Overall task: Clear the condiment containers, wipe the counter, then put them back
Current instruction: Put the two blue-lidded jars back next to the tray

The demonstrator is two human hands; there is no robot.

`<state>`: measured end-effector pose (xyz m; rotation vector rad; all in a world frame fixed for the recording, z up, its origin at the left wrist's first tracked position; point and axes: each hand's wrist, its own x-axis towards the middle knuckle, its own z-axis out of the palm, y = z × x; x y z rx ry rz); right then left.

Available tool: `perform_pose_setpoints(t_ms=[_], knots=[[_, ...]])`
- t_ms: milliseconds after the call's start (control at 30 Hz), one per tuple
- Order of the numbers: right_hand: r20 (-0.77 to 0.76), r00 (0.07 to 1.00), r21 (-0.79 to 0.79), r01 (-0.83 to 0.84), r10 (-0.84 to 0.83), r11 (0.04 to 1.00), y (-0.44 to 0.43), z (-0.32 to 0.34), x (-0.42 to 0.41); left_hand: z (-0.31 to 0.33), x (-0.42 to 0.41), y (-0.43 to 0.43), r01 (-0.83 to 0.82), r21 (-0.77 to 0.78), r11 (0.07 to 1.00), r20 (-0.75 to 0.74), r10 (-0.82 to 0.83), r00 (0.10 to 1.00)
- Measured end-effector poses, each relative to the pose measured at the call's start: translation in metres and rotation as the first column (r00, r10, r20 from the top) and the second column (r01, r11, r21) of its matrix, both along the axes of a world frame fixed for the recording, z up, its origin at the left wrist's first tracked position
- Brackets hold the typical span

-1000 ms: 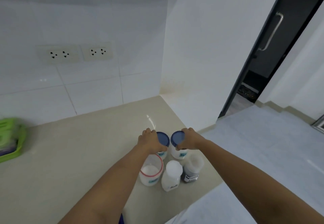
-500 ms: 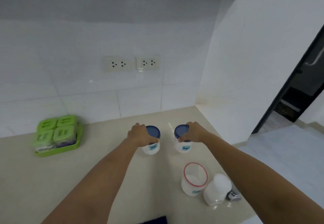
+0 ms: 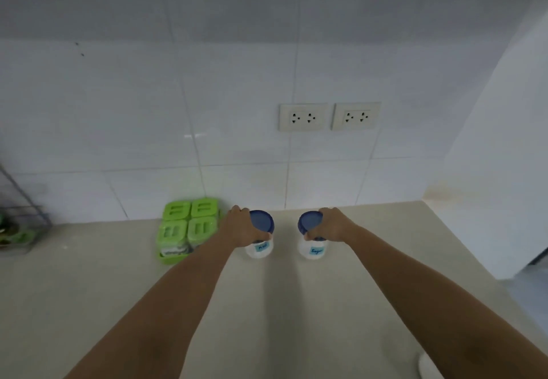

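Two small clear jars with dark blue lids are near the back of the beige counter (image 3: 89,304). My left hand (image 3: 241,227) grips the lid of the left blue-lidded jar (image 3: 261,242), whose blue label is unclear. My right hand (image 3: 333,225) grips the lid of the right blue-lidded jar (image 3: 314,243), labelled Sugar. Both jars hold white contents. I cannot tell whether they rest on the counter or hang just above it. The jars are a hand's width apart, close to the tiled back wall.
A green tray of green-lidded boxes (image 3: 186,227) stands just left of my left hand against the wall. A wire rack (image 3: 17,218) is at the far left. Two wall sockets (image 3: 329,116) sit above the jars. A white container's edge (image 3: 425,365) shows bottom right. The counter's right edge drops beside the side wall.
Both hands have carried the two blue-lidded jars from the front right group toward the back wall, next to the green tray. The other containers have dropped out of view.
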<state>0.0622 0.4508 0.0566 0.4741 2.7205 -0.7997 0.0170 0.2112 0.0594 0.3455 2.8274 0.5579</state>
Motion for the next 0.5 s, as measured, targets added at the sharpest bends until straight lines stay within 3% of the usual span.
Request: perform_pose_setpoints(t_ms=[500], knots=[[0.014, 0.995, 0.035, -0.101, 0.101, 0.994, -0.049, -0.038, -0.121, -0.039, -0.105, -0.010, -0.037, -0.103, 0.994, -0.005, 0.036, 0.999]])
